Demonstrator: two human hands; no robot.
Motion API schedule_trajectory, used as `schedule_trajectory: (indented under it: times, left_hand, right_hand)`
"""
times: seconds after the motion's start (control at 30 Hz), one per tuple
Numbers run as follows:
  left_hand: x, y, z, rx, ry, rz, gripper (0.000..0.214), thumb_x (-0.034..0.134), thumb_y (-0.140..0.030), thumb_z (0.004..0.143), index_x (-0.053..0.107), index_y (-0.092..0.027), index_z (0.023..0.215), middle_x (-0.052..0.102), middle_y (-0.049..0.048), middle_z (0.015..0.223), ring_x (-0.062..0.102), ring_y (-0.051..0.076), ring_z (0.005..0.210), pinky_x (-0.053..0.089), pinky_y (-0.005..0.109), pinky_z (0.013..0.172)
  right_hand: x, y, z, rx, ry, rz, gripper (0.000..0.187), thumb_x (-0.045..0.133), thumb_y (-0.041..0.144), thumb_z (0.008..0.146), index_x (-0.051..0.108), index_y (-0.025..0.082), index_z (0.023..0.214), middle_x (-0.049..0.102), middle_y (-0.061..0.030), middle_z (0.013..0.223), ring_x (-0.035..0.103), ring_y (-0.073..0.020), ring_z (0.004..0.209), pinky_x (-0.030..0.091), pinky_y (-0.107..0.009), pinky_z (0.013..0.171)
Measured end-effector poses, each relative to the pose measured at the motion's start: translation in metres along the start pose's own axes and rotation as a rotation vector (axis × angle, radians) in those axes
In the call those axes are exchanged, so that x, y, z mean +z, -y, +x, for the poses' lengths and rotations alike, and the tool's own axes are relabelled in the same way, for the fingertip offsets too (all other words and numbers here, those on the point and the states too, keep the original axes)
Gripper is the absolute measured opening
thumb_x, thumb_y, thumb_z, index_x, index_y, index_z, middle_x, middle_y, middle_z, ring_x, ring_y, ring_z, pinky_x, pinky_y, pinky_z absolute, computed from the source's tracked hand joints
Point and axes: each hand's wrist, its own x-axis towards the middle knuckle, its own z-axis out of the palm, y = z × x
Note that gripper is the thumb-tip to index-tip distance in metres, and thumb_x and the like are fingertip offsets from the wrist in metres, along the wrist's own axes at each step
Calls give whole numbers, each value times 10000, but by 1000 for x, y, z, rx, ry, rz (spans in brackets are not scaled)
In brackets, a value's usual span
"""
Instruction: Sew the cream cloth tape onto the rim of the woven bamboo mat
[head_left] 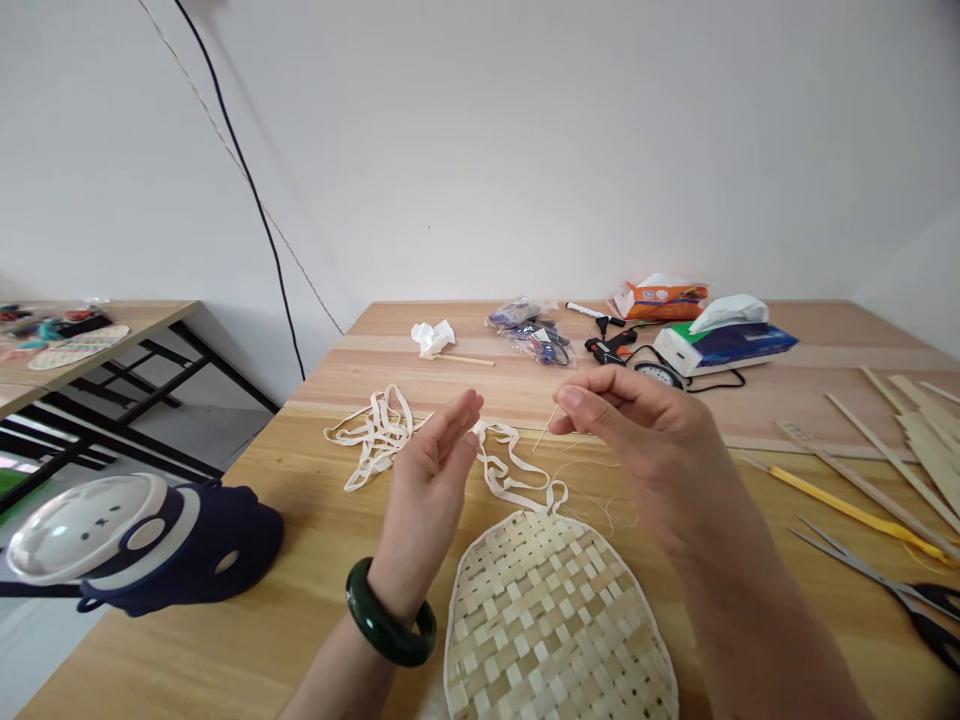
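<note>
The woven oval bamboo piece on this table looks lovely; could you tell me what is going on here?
A person's right hand pinches a thin, pale, needle-like sliver, while the open left hand, wearing a dark green bangle, holds nothing. Loose cream strips lie on the light wooden table, just beyond the woven oval bamboo mat.

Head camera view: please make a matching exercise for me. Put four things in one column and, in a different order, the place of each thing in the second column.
Things:
1. dark green bangle
2. thin pale sliver
3. oval woven bamboo mat
4. scissors

Places:
A. lying on the table at the right, blades pointing left
B. around the wrist of the left hand
C. pinched in the right hand
D. flat on the table, below both hands

Pairs: 1-B, 2-C, 3-D, 4-A
</note>
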Motion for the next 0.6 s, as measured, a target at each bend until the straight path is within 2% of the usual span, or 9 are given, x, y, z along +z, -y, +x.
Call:
schedule_trajectory:
  times: [0.1, 0.17, 0.27, 0.3, 0.37, 0.43, 0.5, 0.53, 0.6]
  left_hand:
    - [-12, 5, -11, -19, -11, 207, 146, 702, -325, 819, 718, -187, 775, 778, 12, 763, 716, 157, 781, 526, 262, 810]
    - [-18, 10, -21, -27, -29, 305, 370, 659, -395, 844, 594, -196, 539, 654, -17, 511, 657, 145, 597, 512, 261, 692]
    - [-25, 14, -36, -60, -61, 334, 552, 566, -459, 888, 429, -217, 412, 452, -46, 352, 531, 121, 438, 504, 280, 666]
    - [-27, 13, -41, -69, -69, 333, 554, 541, -464, 900, 434, -217, 416, 444, -48, 351, 502, 116, 420, 508, 289, 683]
    - [-26, 8, -54, -71, -35, 329, 461, 526, -450, 910, 569, -202, 524, 564, -27, 445, 553, 128, 487, 513, 302, 735]
    - [-19, -1, -68, -96, 67, 270, 301, 551, -432, 902, 703, -186, 817, 718, 17, 671, 669, 172, 704, 518, 311, 803]
    - [-8, -8, -81, -152, 232, 116, 347, 604, -432, 875, 679, -182, 1104, 766, 63, 939, 693, 215, 927, 523, 329, 863]
    - [-1, -10, -86, -166, 300, 33, 390, 633, -440, 858, 662, -178, 1146, 757, 79, 1020, 683, 231, 988, 525, 334, 877]
    - [14, -11, -94, -154, 333, -56, 380, 667, -468, 835, 677, -162, 1061, 749, 90, 1030, 676, 247, 990, 531, 324, 845]
  right_hand:
    - [4, -1, 0, 9, 59, 10, 175, 749, 367, 761, 687, 206, 731, 650, 25, 688, 623, -102, 661, 508, -220, 656]
    - [8, -2, -2, 26, 63, 17, 177, 750, 364, 754, 685, 201, 728, 645, 24, 682, 620, -108, 657, 500, -229, 645]
    - [16, -4, -5, 61, 60, 47, 165, 741, 348, 760, 684, 196, 733, 636, 24, 668, 613, -112, 643, 477, -239, 629]
    - [19, -5, -7, 64, 55, 62, 167, 736, 349, 765, 682, 194, 738, 633, 23, 665, 611, -114, 639, 472, -243, 625]
    - [27, -9, -11, 46, 31, 87, 175, 727, 352, 771, 670, 189, 744, 627, 22, 658, 607, -119, 635, 464, -247, 614]
    - [36, -13, -16, -10, -3, 88, 171, 712, 340, 782, 654, 184, 744, 627, 18, 661, 599, -122, 641, 462, -247, 613]
    - [46, -16, -23, -86, -23, 65, 149, 686, 314, 801, 638, 184, 745, 633, 15, 679, 584, -119, 653, 466, -246, 630]
    - [50, -18, -26, -126, -24, 51, 137, 669, 300, 814, 631, 187, 747, 635, 14, 690, 575, -117, 658, 468, -247, 643]
    - [56, -20, -33, -191, -24, 18, 120, 640, 276, 835, 622, 193, 751, 633, 17, 702, 556, -113, 663, 470, -248, 667]
